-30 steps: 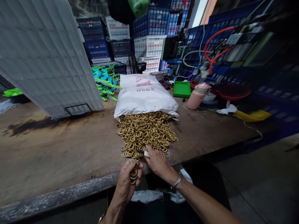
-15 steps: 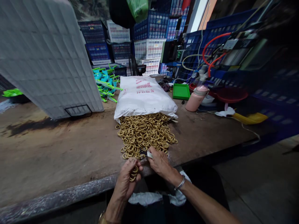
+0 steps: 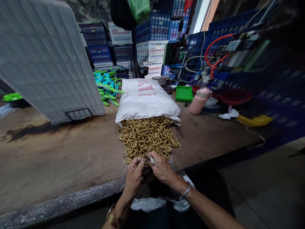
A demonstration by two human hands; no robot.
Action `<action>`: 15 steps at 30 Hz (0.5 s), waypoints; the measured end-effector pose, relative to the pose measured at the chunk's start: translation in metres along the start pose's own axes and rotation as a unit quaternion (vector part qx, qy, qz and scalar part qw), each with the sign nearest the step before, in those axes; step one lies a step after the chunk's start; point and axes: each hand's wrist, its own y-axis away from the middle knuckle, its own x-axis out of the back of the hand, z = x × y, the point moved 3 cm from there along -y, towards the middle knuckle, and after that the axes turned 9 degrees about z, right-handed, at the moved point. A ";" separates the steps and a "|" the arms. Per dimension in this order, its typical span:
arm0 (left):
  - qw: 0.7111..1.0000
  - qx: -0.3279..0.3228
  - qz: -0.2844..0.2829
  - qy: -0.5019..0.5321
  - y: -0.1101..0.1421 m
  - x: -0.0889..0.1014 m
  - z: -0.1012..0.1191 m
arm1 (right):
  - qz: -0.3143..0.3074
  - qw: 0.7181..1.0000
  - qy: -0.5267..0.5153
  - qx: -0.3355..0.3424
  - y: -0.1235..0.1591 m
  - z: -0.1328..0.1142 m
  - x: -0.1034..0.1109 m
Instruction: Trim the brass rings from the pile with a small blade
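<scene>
Brass-coloured rings [image 3: 147,135] lie in a loose pile at the mouth of a white printed sack [image 3: 146,101]. At the pile's near edge my left hand [image 3: 134,175] is closed, its thumb and fingers pinched together. A bit of brass shows between its fingertips; the rings seen in it earlier are now mostly hidden. My right hand [image 3: 163,170] is closed around a small tool [image 3: 152,161] with a pale handle and a dark tip. That tip points at the left fingertips, close to them, and I cannot tell whether it touches a ring.
A tall pale ribbed panel [image 3: 52,63] stands on the table [image 3: 71,159] at left. Beyond are green-and-blue plastic pieces [image 3: 108,86]. On the right are a green tray [image 3: 184,93], a pink bottle [image 3: 199,101] and a red dish [image 3: 234,96]. Stacked crates [image 3: 152,51] fill the back.
My left hand has moved up and turned, so its palm and held rings no longer face me. The tool in my right hand has tilted, and the two hands are closer together.
</scene>
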 end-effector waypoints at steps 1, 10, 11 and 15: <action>1.000 -0.010 0.003 -0.008 -0.001 0.001 0.000 | 0.008 1.000 -0.020 -0.016 -0.001 0.000 0.000; 0.977 -0.195 0.046 -0.071 0.000 0.005 0.006 | -0.064 0.968 -0.161 -0.183 -0.005 -0.001 -0.001; 0.977 -0.195 0.039 -0.073 0.000 0.004 0.006 | -0.061 0.968 -0.160 -0.185 -0.005 -0.002 0.000; 0.996 -0.084 -0.012 -0.040 -0.001 0.003 0.001 | -0.042 0.972 -0.163 -0.167 -0.005 -0.003 -0.002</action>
